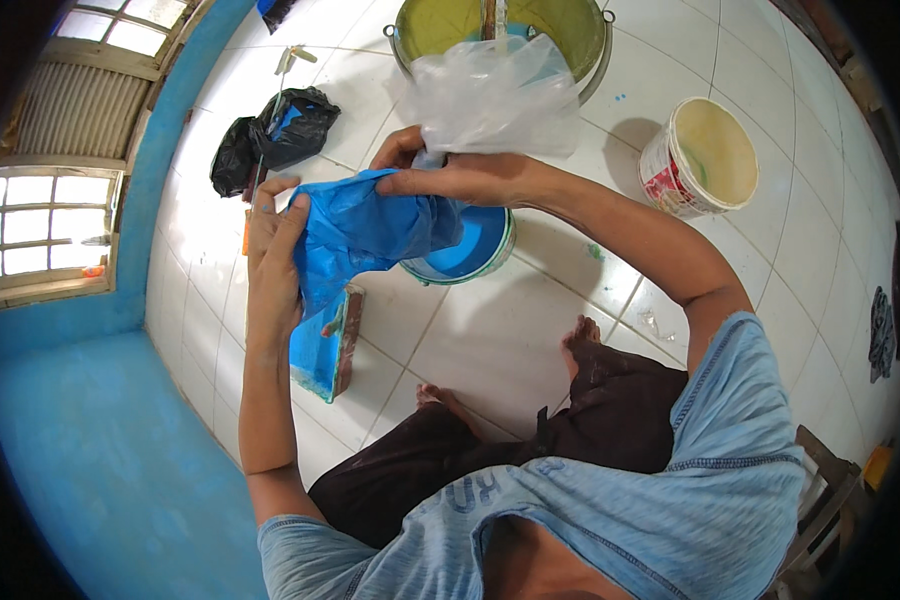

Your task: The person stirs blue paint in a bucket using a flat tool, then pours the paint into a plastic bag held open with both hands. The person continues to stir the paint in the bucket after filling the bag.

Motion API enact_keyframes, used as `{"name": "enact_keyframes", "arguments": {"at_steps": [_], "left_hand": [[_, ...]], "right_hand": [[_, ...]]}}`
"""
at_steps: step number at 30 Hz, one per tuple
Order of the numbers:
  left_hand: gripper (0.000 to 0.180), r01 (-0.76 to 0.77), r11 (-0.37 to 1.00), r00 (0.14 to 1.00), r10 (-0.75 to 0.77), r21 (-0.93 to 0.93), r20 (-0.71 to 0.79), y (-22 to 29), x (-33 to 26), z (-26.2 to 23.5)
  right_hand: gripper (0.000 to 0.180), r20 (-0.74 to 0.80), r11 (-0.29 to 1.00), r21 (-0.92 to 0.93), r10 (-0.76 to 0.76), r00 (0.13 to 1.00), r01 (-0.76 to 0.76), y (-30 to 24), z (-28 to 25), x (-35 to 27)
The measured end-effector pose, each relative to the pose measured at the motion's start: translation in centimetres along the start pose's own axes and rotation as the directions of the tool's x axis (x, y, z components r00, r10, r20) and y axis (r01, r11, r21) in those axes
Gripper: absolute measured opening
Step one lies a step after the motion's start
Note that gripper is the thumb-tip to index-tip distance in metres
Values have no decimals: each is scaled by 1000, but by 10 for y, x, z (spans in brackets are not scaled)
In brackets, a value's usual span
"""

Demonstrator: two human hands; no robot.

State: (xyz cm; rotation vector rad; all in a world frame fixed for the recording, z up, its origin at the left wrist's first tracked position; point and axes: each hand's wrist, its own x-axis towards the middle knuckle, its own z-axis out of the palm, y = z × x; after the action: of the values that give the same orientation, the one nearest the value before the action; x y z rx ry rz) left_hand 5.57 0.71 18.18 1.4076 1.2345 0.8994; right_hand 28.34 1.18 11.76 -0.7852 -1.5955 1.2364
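Observation:
A thin blue plastic bag [355, 225] is stretched between my two hands above the floor. My left hand [275, 245] pinches its left edge between thumb and fingers. At its upper right edge, my right hand [440, 178] is closed on the same bag. A clear plastic bag [495, 100] bulges up behind my right hand, and a twisted end of it shows between those fingers. Below and partly hidden by the blue bag stands a small bucket of blue paint [480, 245]. A paint tray [315, 355] coated in blue lies under my left wrist.
A big round tub [595, 75] with blue and yellowish insides stands at the far side. To its right is a white bucket [685, 190]. A crumpled black plastic bag [300, 140] lies far left. A blue wall [100, 400] borders the tiled floor; a chair [820, 480] stands right.

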Motion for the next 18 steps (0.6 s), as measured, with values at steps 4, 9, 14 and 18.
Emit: {"name": "enact_keyframes", "arguments": {"at_steps": [4,9,14,18], "left_hand": [[29,-37,999,995,37,5,94,16,-6,23],[32,-157,947,988,154,281,32,0,-5,15],[31,-245,915,965,263,321,-13,-8,-4,24],[31,-206,972,973,216,113,-81,-13,-4,31]], "right_hand": [[27,-41,975,212,74,996,-64,10,11,1],[46,59,994,-32,105,993,-103,-8,14,1],[57,87,982,-182,65,994,-49,-5,9,4],[45,69,868,-386,-311,948,313,-6,-5,1]]}}
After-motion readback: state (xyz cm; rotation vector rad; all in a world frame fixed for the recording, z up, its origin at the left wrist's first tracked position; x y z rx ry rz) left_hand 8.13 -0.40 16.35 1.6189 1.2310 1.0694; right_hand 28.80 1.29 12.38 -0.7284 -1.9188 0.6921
